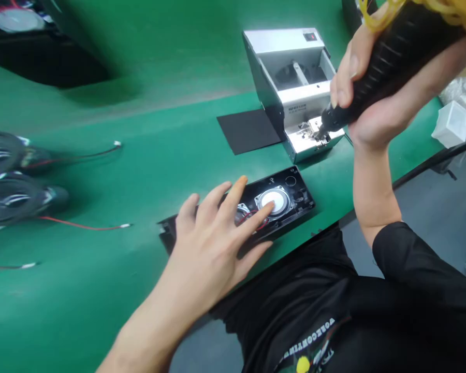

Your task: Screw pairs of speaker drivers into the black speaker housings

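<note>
My left hand (pixel 217 243) lies spread over a long black speaker housing (pixel 291 181), its fingers apart. A small round speaker with a pale cone (pixel 272 202) sits in the housing near its right end, close to my forefinger. Part of a second speaker and a red wire show between my fingers. My right hand (pixel 376 98) is wrapped round a black electric screwdriver (pixel 396 57) with a yellow coiled cord (pixel 442 8). The screwdriver's tip points down at the front plate of a silver screw feeder (pixel 305 111); whether a screw is on it I cannot tell.
A black sheet (pixel 249 131) lies left of the feeder. Larger round speakers (pixel 13 199) with thin wires stand at the left, and a dark cabinet (pixel 42 57) at the upper left. A clear plastic box (pixel 451 124) stands near the table's right edge.
</note>
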`<control>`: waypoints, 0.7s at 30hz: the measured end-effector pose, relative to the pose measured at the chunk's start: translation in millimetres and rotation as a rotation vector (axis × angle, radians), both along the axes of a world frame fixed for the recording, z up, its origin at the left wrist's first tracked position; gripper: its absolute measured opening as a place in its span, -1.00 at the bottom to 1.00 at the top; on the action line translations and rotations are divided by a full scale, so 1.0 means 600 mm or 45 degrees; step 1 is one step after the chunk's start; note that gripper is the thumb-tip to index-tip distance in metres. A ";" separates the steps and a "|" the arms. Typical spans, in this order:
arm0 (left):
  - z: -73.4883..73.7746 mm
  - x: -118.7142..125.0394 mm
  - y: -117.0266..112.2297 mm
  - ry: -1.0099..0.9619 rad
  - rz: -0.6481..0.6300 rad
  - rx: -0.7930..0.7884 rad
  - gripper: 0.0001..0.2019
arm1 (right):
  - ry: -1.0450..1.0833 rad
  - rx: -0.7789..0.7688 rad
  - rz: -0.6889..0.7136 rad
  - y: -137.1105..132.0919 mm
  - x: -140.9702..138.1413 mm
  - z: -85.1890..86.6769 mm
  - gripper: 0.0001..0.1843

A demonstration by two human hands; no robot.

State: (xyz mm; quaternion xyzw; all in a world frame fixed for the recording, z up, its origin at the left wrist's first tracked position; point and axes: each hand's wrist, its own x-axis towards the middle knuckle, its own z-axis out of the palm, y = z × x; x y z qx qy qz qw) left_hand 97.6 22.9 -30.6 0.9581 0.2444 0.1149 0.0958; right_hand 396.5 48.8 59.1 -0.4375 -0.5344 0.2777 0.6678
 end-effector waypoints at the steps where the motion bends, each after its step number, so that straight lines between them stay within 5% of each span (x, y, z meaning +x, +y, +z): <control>1: 0.000 -0.005 -0.001 0.003 0.011 -0.017 -0.57 | 0.078 0.156 -0.074 0.010 0.001 -0.002 -0.50; 4: -0.006 -0.019 -0.002 0.014 0.019 -0.054 -0.57 | 0.251 0.398 -0.325 0.040 -0.008 -0.030 -0.55; 8: -0.013 -0.032 0.000 -0.002 0.003 -0.028 -0.54 | 0.140 0.229 -0.345 0.049 0.007 -0.060 -0.16; 13: -0.013 -0.039 0.003 -0.004 -0.012 -0.005 -0.54 | 0.101 -0.046 -0.309 0.019 0.029 -0.050 -0.14; 17: -0.020 -0.036 0.002 0.002 -0.014 0.029 -0.49 | 0.159 0.116 -0.374 0.004 0.013 -0.050 -0.09; 21: -0.025 -0.029 -0.001 -0.024 0.039 0.019 -0.49 | 0.242 0.066 -0.224 -0.023 0.008 -0.030 -0.25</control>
